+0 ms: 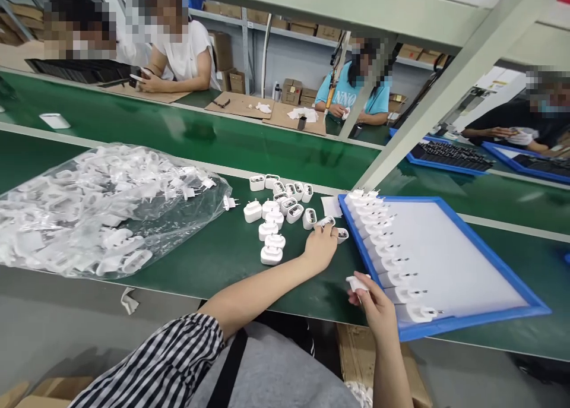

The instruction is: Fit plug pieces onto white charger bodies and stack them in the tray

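My left hand (321,247) reaches over the green bench with its fingers closed on a white charger housing (328,221). A second open-topped housing (342,236) sits right beside its fingertips. Near the bench's front edge, my right hand (376,304) pinches a small white plug piece (357,283); the fingers partly cover it. Several open housings (294,213) stand to the left of my left hand, their insides showing. Closer to me are several white chargers with plug tops (271,255). A blue-rimmed tray (494,325) on the right holds a row of white plug chargers (394,277) along its left side.
A clear plastic bag (178,212) full of white plug parts covers the bench's left. A slanted metal post (436,93) rises behind the tray. Across the bench, several people work by blue trays (449,169) and cardboard sheets (238,105). A cardboard box (356,348) stands below the edge.
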Demonstrator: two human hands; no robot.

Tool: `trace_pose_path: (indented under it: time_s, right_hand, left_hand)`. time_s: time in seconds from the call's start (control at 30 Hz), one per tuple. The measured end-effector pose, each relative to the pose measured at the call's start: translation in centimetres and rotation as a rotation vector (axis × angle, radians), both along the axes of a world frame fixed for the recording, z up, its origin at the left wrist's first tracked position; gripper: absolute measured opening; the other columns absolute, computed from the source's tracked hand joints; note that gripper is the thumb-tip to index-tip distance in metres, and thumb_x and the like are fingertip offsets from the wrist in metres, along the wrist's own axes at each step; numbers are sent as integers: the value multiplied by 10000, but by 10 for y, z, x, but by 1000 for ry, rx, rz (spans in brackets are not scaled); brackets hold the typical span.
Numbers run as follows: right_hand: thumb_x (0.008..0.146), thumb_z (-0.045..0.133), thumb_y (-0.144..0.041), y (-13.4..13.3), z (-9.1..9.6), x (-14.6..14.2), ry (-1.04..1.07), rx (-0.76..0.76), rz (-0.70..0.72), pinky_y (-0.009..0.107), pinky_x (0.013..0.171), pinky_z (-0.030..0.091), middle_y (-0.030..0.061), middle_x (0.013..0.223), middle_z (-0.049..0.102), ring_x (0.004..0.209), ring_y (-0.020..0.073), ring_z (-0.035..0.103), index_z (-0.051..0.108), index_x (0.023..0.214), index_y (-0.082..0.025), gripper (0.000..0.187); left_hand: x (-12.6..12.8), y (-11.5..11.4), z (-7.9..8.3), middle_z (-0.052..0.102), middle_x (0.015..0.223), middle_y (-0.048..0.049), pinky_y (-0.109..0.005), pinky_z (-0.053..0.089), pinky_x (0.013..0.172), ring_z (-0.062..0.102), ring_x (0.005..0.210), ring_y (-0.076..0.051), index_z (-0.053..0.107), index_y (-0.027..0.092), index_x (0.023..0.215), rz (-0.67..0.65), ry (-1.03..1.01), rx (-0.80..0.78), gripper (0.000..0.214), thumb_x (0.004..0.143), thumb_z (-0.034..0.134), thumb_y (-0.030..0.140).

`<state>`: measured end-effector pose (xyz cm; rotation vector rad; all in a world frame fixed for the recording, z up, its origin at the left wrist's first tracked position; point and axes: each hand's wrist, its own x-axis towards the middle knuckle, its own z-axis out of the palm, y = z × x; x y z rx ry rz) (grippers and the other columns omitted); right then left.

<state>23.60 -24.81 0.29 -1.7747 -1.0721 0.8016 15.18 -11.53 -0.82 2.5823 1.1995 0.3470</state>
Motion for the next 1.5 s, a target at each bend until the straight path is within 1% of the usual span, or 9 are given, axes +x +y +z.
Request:
trace_pose_path:
  time_s: [0.13, 0.3, 0.5, 0.6, 0.7, 0.83, 1.03, 1.3, 1.5]
  right_hand:
    - [520, 649, -312, 5, 2, -2, 269, 11, 57, 296, 547, 468, 51, 736, 629, 641, 187, 582, 531, 947, -197, 458]
    - [586, 596, -330, 18, 1, -11, 301, 256, -328, 197, 345, 313, -56, 405, 471, 335, 61, 386, 588, 798, -179, 261]
    - [556, 602, -353, 26, 2, -8, 228, 382, -512, 193, 367, 250, -35, 510, 475, 396, 41, 314, 600, 751, -159, 275]
    - [599, 546, -385, 24, 4, -9, -7, 305, -467, 215, 408, 309, -10, 541, 509, 447, 77, 393, 581, 638, -148, 243]
    - [605, 531, -392, 24, 5, -19, -178, 161, -387, 223, 444, 354, -7, 526, 520, 466, 101, 443, 546, 600, -148, 245]
    - [632, 512, -366, 29, 9, -31, -170, 111, -373, 202, 391, 334, -52, 445, 465, 375, 80, 400, 516, 780, -160, 254]
    - [609, 549, -401, 26, 22, -24, -51, -7, -193, 251, 476, 428, -5, 546, 570, 493, 148, 540, 481, 817, -182, 309]
    - [746, 420, -333, 23, 32, -16, -703, 99, 125, 251, 597, 418, 25, 631, 567, 623, 148, 541, 551, 642, -210, 207]
    - [796, 308, -314, 13, 23, -3, -839, 39, -81, 282, 622, 429, 65, 773, 570, 692, 164, 537, 544, 822, -182, 271]
  left_hand:
    - [-8, -2, -3, 478, 951, -80, -283, 434, 664, 472, 827, -185, 426, 146, 1056, -58, -26, 23, 300, 760, 386, 184]
    - [2, 1, 3, 419, 1007, -88, -256, 442, 597, 441, 889, -203, 389, 158, 1091, -9, -8, -49, 429, 711, 473, 340]
    - [-4, -7, 15, 492, 915, -66, -262, 434, 614, 448, 869, -196, 472, 147, 901, -112, -1, -155, 220, 705, 469, 247]
    - [-29, -22, 15, 536, 797, -45, -289, 434, 613, 478, 789, -195, 475, 153, 859, -126, 17, -283, 211, 677, 491, 259]
    - [-51, -35, 13, 541, 887, -48, -325, 421, 705, 466, 863, -206, 468, 157, 917, -140, -77, -311, 301, 641, 531, 258]
    - [-60, -44, 6, 480, 1069, -64, -344, 351, 851, 408, 1002, -199, 402, 156, 1054, -124, -282, -314, 487, 609, 572, 254]
    - [-60, -46, -4, 527, 1019, -48, -312, 379, 831, 467, 952, -167, 445, 168, 1021, -26, -406, -508, 407, 631, 552, 218]
    - [-61, -44, -7, 534, 1022, -18, -265, 394, 813, 491, 935, -141, 458, 192, 1020, -34, -519, -629, 393, 636, 538, 206]
    - [-60, -42, -8, 553, 961, -27, -263, 414, 754, 514, 866, -146, 495, 175, 956, -42, -474, -620, 327, 631, 535, 192]
